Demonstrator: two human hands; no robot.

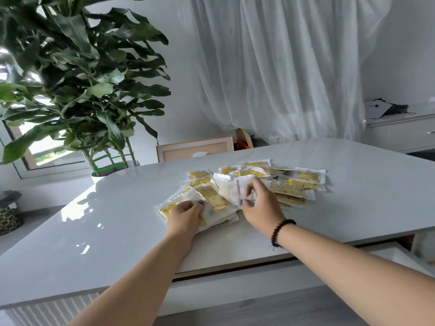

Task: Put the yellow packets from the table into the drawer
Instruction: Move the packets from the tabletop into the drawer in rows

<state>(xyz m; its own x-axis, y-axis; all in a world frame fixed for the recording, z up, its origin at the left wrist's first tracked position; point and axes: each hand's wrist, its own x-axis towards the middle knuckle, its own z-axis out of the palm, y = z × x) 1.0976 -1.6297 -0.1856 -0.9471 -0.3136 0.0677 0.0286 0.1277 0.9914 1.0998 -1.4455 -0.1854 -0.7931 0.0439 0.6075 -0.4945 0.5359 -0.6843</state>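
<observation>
White glossy table (98, 234) is sitting closest, and both arms are reaching out over it. The left hand (186, 216) is gripping a bunch of yellow packets (211, 201) at the near side of the pile, while the right hand (260, 203), beaded bracelet (281, 231) on its wrist, is pinching a packet by its edge. More packets are lying scattered just behind, with a leafy plant (82, 78) and sheer curtain (282, 67) further back.

Bare table (353, 208) flanks the packets (299, 184); plant (82, 90) crowds far left
</observation>
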